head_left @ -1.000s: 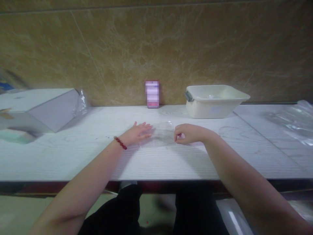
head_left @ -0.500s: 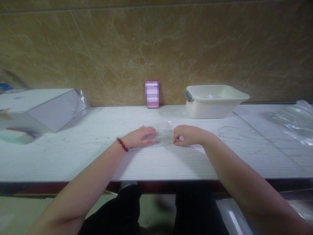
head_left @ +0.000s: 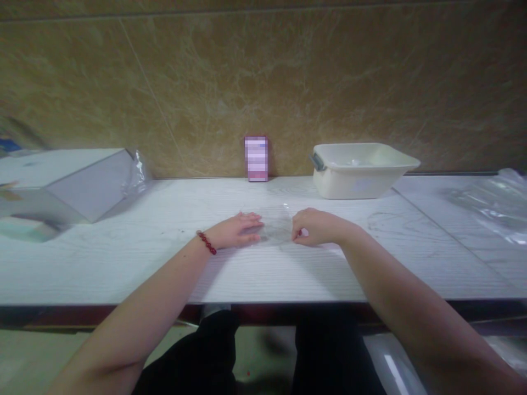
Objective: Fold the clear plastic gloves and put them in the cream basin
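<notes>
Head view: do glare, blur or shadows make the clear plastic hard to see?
Head view: the clear plastic nearly blends into the pale table, with a small glint near its top edge; same head view: brighter glare streaks the plastic heap at far right; head view again: slight softness, faint shadows beside the forearms, upright panel pixelated.

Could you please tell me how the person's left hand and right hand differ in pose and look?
The left hand has its fingers extended, while the right hand has its fingers curled in. A red beaded bracelet circles the left hand's wrist; the right hand's wrist shows none. Both hands are ungloved and at the thin, clear plastic film on the white wood-grained tabletop.
</notes>
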`<state>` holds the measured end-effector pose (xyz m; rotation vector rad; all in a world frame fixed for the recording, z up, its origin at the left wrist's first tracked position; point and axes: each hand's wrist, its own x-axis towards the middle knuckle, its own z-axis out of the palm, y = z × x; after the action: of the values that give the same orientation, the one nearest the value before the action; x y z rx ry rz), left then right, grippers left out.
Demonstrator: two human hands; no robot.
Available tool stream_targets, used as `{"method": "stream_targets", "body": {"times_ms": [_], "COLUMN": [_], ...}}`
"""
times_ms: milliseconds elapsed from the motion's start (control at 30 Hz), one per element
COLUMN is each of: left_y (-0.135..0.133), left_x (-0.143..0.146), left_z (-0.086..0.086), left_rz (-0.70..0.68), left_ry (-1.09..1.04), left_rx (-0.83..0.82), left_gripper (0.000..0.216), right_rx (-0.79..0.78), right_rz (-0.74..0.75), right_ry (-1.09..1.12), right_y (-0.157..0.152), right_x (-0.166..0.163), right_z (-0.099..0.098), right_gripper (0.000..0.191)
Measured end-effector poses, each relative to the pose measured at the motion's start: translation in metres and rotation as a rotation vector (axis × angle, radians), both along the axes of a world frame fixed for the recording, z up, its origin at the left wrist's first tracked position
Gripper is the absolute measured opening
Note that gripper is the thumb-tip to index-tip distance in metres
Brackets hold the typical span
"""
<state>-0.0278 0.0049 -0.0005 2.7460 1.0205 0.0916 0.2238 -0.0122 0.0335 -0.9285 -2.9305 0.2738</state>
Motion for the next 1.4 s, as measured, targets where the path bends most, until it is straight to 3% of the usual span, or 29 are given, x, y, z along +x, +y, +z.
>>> {"method": "stream_targets", "body": {"times_ms": [1400], "left_y": [0.003], "left_x": [-0.0014], "left_z": [-0.0051], "left_rz": [-0.019], "left_ry": [-0.037], "left_rx": [-0.011], "left_gripper": [0.051], "right_rx": [-0.09], "right_rz": [-0.005], "right_ry": [0.028], "right_y": [0.0032], "right_x": [-0.0017], "right_z": [-0.0039], "right_gripper": [0.016]}}
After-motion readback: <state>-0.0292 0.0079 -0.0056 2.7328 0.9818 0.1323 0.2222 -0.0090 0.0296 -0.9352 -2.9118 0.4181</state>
